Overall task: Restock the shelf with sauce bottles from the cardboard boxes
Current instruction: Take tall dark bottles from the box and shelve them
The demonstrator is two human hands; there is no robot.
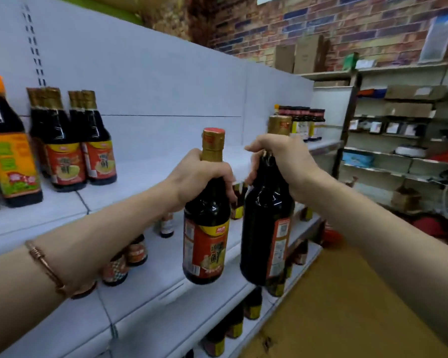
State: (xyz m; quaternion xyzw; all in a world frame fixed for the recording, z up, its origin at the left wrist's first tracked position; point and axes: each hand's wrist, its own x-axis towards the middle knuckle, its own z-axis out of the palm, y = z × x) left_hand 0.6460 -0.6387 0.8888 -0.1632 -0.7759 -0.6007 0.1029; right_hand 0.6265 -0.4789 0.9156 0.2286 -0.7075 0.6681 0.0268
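My left hand [201, 177] grips the neck of a dark sauce bottle [206, 236] with a gold cap and a red-orange label. My right hand [285, 161] grips the neck of a second dark bottle [265, 228], its label turned to the right. Both bottles hang upright in the air, side by side, in front of the white shelf [150, 177]. On that shelf at the left stand matching gold-capped bottles [73, 143], and a wide stretch of shelf to their right is bare. No cardboard box with bottles is in view.
Larger orange-capped bottles [8, 151] stand at the far left of the shelf. More bottles [301, 122] sit at its far right end. Lower shelves [166, 293] hold several smaller bottles. A brown floor [347, 306] lies at the lower right, and racks with boxes [404, 125] stand beyond.
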